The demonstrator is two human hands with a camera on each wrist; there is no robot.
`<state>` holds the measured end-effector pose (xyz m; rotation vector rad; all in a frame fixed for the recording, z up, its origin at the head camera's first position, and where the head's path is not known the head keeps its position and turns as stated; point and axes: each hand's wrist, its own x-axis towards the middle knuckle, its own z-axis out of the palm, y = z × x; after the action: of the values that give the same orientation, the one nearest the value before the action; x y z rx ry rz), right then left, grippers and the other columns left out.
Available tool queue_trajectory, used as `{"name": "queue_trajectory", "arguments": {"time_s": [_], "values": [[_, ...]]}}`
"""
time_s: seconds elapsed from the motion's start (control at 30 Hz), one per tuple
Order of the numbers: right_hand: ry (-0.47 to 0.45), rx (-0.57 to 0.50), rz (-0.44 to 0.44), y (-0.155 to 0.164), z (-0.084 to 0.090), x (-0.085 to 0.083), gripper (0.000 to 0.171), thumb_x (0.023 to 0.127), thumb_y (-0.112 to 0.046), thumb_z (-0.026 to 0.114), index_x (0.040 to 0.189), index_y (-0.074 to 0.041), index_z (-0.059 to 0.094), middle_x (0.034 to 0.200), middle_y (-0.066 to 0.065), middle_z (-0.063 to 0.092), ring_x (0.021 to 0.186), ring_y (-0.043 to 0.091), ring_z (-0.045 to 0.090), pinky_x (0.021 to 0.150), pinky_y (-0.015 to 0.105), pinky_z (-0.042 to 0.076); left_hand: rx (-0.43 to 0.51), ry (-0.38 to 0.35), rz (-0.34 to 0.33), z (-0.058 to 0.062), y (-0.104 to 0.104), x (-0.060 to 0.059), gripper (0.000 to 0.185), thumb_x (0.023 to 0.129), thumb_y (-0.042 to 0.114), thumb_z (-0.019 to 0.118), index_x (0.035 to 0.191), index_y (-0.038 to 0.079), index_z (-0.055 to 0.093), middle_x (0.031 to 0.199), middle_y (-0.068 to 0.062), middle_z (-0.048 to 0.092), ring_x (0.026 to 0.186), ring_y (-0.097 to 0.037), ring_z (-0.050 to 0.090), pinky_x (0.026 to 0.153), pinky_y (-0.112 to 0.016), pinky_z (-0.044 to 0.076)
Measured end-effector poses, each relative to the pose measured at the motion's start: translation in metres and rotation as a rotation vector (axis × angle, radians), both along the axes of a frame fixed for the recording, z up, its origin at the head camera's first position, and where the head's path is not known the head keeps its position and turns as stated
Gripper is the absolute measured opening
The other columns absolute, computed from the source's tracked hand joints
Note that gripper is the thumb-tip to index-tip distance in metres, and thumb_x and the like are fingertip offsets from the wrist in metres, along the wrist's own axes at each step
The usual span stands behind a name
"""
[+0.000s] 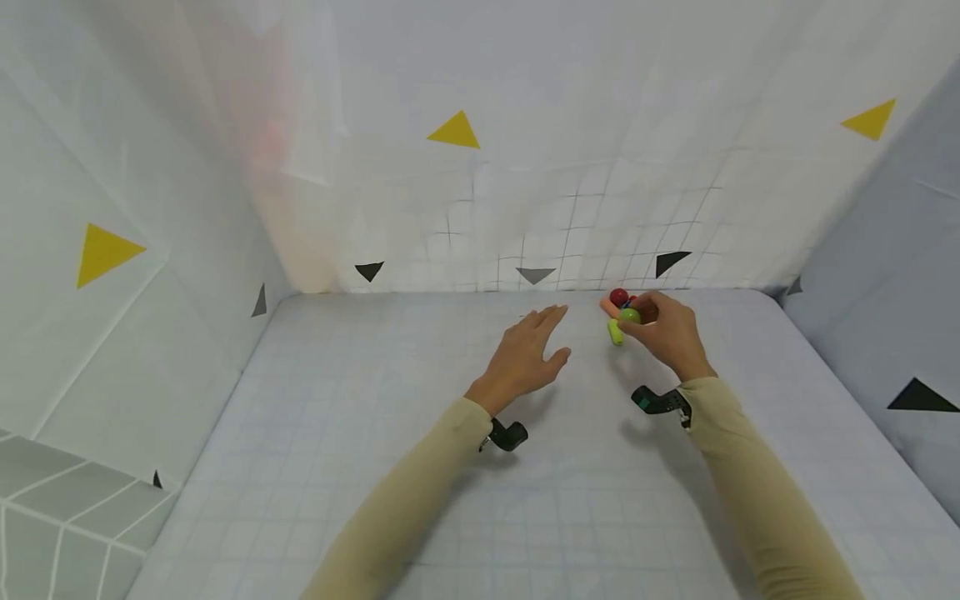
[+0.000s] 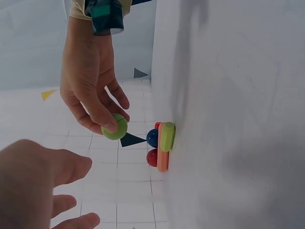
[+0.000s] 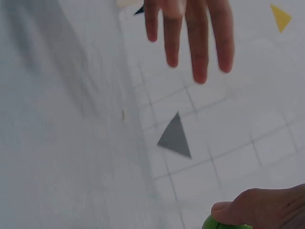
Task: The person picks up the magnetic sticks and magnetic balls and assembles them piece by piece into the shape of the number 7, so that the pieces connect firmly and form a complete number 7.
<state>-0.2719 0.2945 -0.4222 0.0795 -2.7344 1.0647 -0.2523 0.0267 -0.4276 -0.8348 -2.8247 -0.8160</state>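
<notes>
My right hand [image 1: 643, 323] pinches a small green ball [image 1: 630, 316] just above the white gridded surface [image 1: 450, 467], near the back wall. The left wrist view shows that right hand [image 2: 113, 117] with thumb and fingers round the green ball [image 2: 114, 127]. Beside it lies a little toy cluster: a light green stick [image 2: 167, 136], a blue ball [image 2: 152, 137], a red ball [image 2: 152, 157] and an orange stick [image 2: 163, 163]. My left hand [image 1: 546, 337] hovers open, fingers spread, left of the cluster and holding nothing. The right wrist view shows only my thumb [image 3: 257, 210] on the green ball [image 3: 221, 224].
White cloth walls with yellow triangles [image 1: 454, 132] and dark triangles [image 1: 670, 262] close in the back and both sides. A grey fold of cloth [image 1: 885, 275] rises on the right. A wrist camera [image 1: 508, 434] hangs under each sleeve.
</notes>
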Motion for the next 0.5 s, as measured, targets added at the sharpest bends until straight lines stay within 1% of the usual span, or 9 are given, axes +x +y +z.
{"name": "queue_trajectory", "arguments": {"time_s": [0.17, 0.23, 0.37, 0.43, 0.5], "values": [[0.034, -0.031, 0.055, -0.020, 0.008, 0.011, 0.035, 0.094, -0.019, 0.080, 0.116, 0.001, 0.063, 0.108, 0.019, 0.069, 0.101, 0.035, 0.064, 0.078, 0.044, 0.052, 0.070, -0.007, 0.011, -0.002, -0.022, 0.006, 0.067, 0.106, 0.033, 0.060, 0.165, 0.019, 0.032, 0.166, -0.004, 0.034, 0.150, -0.032, 0.032, 0.119, -0.051, 0.028], [0.045, -0.048, 0.071, -0.027, 0.009, 0.014, 0.034, 0.093, -0.018, 0.081, 0.116, 0.000, 0.063, 0.110, 0.018, 0.069, 0.100, 0.034, 0.066, 0.077, 0.043, 0.053, 0.101, -0.011, 0.015, -0.003, -0.031, 0.007, 0.067, 0.106, 0.032, 0.060, 0.165, 0.018, 0.032, 0.166, -0.005, 0.034, 0.150, -0.033, 0.032, 0.119, -0.052, 0.028], [0.057, -0.082, 0.109, -0.042, 0.008, 0.020, 0.036, 0.092, -0.016, 0.082, 0.118, 0.000, 0.063, 0.112, 0.018, 0.069, 0.100, 0.034, 0.068, 0.080, 0.044, 0.057, 0.159, -0.024, 0.042, -0.003, -0.049, 0.009, 0.066, 0.105, 0.032, 0.061, 0.164, 0.018, 0.033, 0.165, -0.006, 0.036, 0.150, -0.034, 0.031, 0.118, -0.056, 0.028], [0.060, -0.090, 0.133, -0.050, 0.006, 0.022, 0.038, 0.091, -0.015, 0.082, 0.121, 0.000, 0.063, 0.113, 0.017, 0.069, 0.100, 0.033, 0.069, 0.083, 0.047, 0.058, 0.181, -0.027, 0.061, -0.004, -0.058, 0.010, 0.066, 0.105, 0.031, 0.062, 0.164, 0.019, 0.034, 0.164, -0.006, 0.037, 0.150, -0.033, 0.032, 0.118, -0.056, 0.028], [0.067, -0.095, 0.162, -0.058, 0.004, 0.024, 0.038, 0.091, -0.014, 0.082, 0.122, 0.000, 0.064, 0.113, 0.017, 0.068, 0.099, 0.033, 0.070, 0.084, 0.048, 0.059, 0.199, -0.034, 0.081, -0.006, -0.066, 0.011, 0.067, 0.104, 0.031, 0.063, 0.164, 0.019, 0.034, 0.164, -0.006, 0.038, 0.150, -0.032, 0.032, 0.118, -0.056, 0.029]]}}
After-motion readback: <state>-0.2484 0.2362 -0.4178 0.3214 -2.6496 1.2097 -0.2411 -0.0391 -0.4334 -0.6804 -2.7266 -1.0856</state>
